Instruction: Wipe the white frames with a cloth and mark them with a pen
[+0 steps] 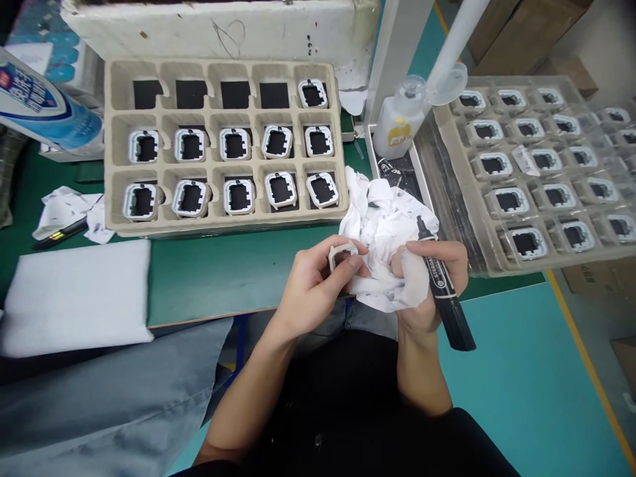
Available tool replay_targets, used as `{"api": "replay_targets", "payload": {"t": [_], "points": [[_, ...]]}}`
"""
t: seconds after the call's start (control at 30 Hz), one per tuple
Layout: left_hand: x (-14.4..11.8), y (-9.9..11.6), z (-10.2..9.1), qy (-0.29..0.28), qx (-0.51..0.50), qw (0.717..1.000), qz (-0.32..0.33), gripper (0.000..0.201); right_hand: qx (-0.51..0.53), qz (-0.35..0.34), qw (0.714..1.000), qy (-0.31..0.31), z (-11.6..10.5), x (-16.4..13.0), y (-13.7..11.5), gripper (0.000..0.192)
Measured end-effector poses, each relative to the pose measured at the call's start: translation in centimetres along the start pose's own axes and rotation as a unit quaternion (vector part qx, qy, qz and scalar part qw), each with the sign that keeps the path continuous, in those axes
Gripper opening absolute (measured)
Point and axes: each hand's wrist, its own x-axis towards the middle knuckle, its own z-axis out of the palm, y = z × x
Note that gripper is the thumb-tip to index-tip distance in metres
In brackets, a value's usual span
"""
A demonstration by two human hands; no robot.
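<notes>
Between the thumb and fingers of my left hand is a small beige frame, roughly square with rounded corners. My right hand is closed on a black marker, its dark tip pointing up and away from me. The same hand also grips part of a crumpled white cloth that carries small dark marks. This cloth spreads over the table edge between both hands. Beyond my left hand stands a beige pulp tray, where similar frames with white rims sit in many compartments; several compartments in the far row hold none.
At right, a clear plastic tray holds more frames. A white squeeze bottle stands in a narrow box behind the cloth. To the left are a white foam pad, a black and yellow cutter and a blue-white bottle. Another person's leg is at lower left.
</notes>
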Motion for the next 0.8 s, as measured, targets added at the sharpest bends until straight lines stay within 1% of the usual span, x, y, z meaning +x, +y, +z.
{"api": "replay_targets", "payload": {"t": [0.07,0.1,0.13,0.23,0.37,0.43,0.57,0.73,0.8], "points": [[0.0,0.1,0.0,0.0,0.005,1.0,-0.002,0.027,0.001,-0.02,0.998,0.065,0.8,-0.1,-0.3,0.007],[0.0,0.1,0.0,0.0,0.007,1.0,-0.002,0.028,-0.002,-0.029,0.996,0.079,1.1,-0.1,-0.4,0.005],[0.0,0.1,0.1,-0.002,0.009,1.0,-0.002,0.029,-0.006,-0.034,0.997,0.076,1.3,-0.1,-0.5,0.005],[0.0,0.1,0.1,-0.008,0.018,1.0,-0.002,0.029,-0.008,-0.039,0.998,0.05,1.5,0.0,-0.9,0.012],[-0.1,-0.1,0.0,-0.012,0.03,0.999,-0.002,0.028,0.018,-0.05,0.998,-0.014,1.5,0.1,-1.3,0.026],[-0.1,-0.2,-0.1,-0.017,0.034,0.999,0.002,0.028,0.027,-0.062,0.997,-0.034,1.6,0.2,-1.3,0.029],[-0.1,-0.3,-0.3,-0.029,0.042,0.999,0.017,0.024,0.024,-0.064,0.996,-0.06,1.7,0.5,-1.2,0.033],[-0.1,-0.2,-0.3,-0.016,0.065,0.998,0.008,0.029,0.014,-0.043,0.995,-0.087,1.7,0.7,-1.2,0.031],[-0.1,-0.1,-0.3,-0.021,0.072,0.997,0.014,0.029,0.019,-0.039,0.995,-0.09,1.7,0.8,-1.1,0.03]]}}
